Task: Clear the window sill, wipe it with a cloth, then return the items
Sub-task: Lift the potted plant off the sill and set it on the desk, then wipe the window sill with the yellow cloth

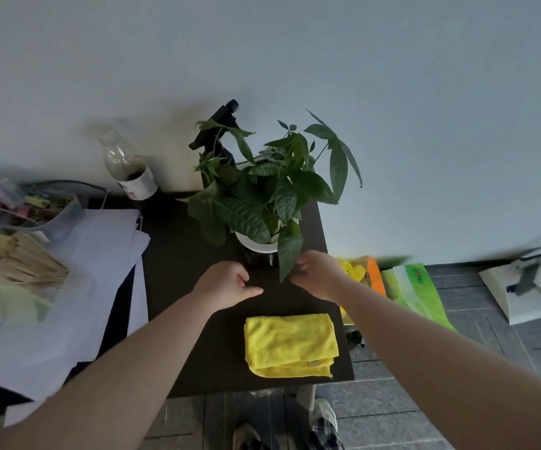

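Observation:
A leafy green plant (262,193) in a white pot (252,242) stands on a dark table (181,254) against the wall. Just in front of the pot are my left hand (226,282) and my right hand (319,276), one on each side, fingers curled and holding nothing. A hanging leaf touches my right hand. A folded yellow cloth (290,344) lies on the table's near right part, below my hands. Behind the plant a black spray bottle (220,128) stands by the wall. A clear plastic bottle (129,167) stands to its left.
White paper sheets (93,271), a bundle of wooden sticks (32,264) and a bag of small items (28,206) cover the table's left side. On the grey tiled floor at right lie green and orange packets (408,287) and a white box (528,293). My shoes (295,433) show below the table edge.

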Tool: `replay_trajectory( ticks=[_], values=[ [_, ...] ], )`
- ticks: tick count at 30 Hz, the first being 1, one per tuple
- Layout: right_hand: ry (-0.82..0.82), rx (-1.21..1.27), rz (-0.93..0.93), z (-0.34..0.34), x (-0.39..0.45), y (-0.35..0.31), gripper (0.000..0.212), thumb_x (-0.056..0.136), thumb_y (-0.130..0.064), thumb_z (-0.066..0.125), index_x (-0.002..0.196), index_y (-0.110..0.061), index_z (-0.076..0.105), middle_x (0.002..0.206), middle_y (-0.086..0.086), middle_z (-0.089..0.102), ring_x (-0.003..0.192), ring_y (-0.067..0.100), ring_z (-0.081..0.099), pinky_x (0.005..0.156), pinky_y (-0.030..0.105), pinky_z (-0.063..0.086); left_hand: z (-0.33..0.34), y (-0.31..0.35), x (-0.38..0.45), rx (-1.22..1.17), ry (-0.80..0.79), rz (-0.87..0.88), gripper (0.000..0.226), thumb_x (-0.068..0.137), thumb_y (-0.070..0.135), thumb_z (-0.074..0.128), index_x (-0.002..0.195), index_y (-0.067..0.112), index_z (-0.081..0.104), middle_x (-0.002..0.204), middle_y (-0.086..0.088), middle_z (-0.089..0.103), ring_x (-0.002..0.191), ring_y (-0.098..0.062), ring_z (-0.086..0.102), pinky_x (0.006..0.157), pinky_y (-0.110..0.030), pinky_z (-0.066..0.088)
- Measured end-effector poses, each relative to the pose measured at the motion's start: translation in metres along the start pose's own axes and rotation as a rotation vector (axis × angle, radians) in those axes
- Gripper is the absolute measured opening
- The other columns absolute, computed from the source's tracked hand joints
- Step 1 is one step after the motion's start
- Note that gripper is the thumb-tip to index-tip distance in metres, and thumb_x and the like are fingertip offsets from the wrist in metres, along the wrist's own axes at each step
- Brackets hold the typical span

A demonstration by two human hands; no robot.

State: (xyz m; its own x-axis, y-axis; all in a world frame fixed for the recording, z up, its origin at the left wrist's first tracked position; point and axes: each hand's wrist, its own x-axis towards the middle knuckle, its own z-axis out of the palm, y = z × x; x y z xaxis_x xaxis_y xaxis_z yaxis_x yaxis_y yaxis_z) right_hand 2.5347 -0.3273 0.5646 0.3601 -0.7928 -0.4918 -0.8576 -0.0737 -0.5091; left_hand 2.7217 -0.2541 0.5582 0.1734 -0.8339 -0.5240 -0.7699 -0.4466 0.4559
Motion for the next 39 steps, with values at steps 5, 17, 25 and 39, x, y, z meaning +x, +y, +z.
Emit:
replay_trajectory(
  ticks=[5, 17, 25, 39],
  values=[
    [-0.269, -0.174, -0.024, 0.000, -0.027, 0.005, 0.070, 0.075, -0.049, 0.073, 0.133, -0.016, 0.051, 0.123, 0.003, 0.063, 0.115, 0.022, 0.058, 0.095, 0.032, 0.046, 0.010, 0.006, -0.013, -0.010, -0.120, 0.013, 0.059, 0.065, 0.059, 0.074, 0.107, 0.020, 0.062, 0.098, 0.008, 0.063, 0.092, -0.010, 0.062, 0.085, -0.027, 0.050],
    [-0.198, -0.417, -0.130, 0.030, -0.049, 0.020, 0.033, 0.080, -0.036, 0.068, 0.108, -0.021, 0.059, 0.114, 0.002, 0.059, 0.112, 0.025, 0.048, 0.085, 0.035, 0.042, 0.042, 0.011, -0.032, 0.214, -0.165, 0.241, 0.024, 0.076, 0.031, 0.072, 0.090, 0.023, 0.054, 0.098, 0.005, 0.053, 0.089, -0.016, 0.054, 0.077, -0.033, 0.050],
    [-0.036, -0.150, -0.092, -0.004, -0.096, 0.045, 0.039, 0.085, -0.022, 0.064, 0.124, -0.018, 0.060, 0.124, 0.003, 0.061, 0.115, 0.025, 0.055, 0.093, 0.037, 0.049, 0.038, 0.057, -0.053, 0.065, -0.048, 0.354, 0.030, 0.075, 0.021, 0.073, 0.105, 0.021, 0.066, 0.100, 0.008, 0.064, 0.096, -0.011, 0.059, 0.085, -0.030, 0.049],
    [0.319, 0.059, 0.016, -0.135, -0.267, 0.248, 0.023, 0.082, -0.021, 0.062, 0.104, -0.015, 0.068, 0.107, 0.006, 0.068, 0.101, 0.026, 0.060, 0.076, 0.030, 0.047, 0.147, 0.319, -0.136, 0.280, 0.034, 0.619, 0.020, 0.079, 0.025, 0.069, 0.099, 0.022, 0.071, 0.101, 0.001, 0.070, 0.098, -0.019, 0.061, 0.083, -0.032, 0.048]
  ],
)
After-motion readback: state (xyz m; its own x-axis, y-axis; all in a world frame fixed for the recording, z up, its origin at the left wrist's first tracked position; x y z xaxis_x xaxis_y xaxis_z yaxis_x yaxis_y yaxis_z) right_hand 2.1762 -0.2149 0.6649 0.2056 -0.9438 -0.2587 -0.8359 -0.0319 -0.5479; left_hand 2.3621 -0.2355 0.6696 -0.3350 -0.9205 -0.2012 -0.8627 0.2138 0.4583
